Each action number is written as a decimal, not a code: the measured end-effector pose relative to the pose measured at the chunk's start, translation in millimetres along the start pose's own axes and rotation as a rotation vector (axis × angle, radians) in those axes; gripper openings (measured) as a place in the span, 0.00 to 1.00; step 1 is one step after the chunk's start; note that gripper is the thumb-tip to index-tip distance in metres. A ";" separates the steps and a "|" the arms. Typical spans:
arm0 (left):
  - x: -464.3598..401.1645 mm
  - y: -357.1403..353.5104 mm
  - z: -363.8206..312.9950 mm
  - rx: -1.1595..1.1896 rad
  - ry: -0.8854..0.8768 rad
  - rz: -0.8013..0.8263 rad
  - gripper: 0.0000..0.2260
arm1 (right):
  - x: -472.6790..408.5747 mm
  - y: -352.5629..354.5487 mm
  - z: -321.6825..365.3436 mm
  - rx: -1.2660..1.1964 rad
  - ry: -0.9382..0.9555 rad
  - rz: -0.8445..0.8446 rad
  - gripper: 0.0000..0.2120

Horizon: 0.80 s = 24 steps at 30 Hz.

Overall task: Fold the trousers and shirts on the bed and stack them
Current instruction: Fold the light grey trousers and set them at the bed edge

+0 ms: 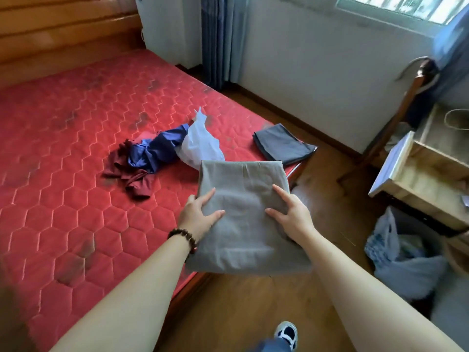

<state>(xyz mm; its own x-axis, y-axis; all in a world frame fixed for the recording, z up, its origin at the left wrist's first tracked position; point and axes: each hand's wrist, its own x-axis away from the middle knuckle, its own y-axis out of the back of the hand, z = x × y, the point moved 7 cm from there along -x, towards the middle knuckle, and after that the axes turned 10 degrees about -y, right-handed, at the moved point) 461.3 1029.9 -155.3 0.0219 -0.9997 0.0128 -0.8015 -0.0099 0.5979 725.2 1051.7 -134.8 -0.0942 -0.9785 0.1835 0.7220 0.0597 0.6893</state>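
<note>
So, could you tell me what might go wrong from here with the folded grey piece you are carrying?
The grey folded garment is gripped only at its sides by the left hand and right hand, so its near end, which sags, could unfold. The dark folded garment lies at the corner of the bed; stacking on it carelessly might push both off the edge.

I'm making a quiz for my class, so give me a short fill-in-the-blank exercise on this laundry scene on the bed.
1. Both hands, left hand and right hand, hold a folded ____ garment.
2. The dark grey folded garment lies at the mattress's ____.
3. The unfolded blue garment lies partly over a ____ one.
4. The beaded bracelet is on the ____ wrist.

Missing words: grey; corner; maroon; left
</note>
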 end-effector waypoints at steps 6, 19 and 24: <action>-45.1 -110.0 -76.1 -0.017 0.016 0.008 0.29 | -64.7 91.7 -87.1 0.017 -0.002 0.089 0.32; -141.8 -200.9 -145.9 -0.109 0.057 -0.077 0.29 | -200.8 171.5 -136.8 0.051 0.052 0.177 0.31; -208.1 -223.0 -136.1 -0.125 0.078 -0.075 0.30 | -273.0 169.0 -143.1 0.074 0.050 0.198 0.31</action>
<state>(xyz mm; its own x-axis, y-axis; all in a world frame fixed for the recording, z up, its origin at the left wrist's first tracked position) 716.9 1243.3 -182.3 0.1290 -0.9914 0.0243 -0.7155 -0.0760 0.6944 971.0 1300.7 -168.7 0.0804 -0.9547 0.2866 0.6705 0.2645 0.6931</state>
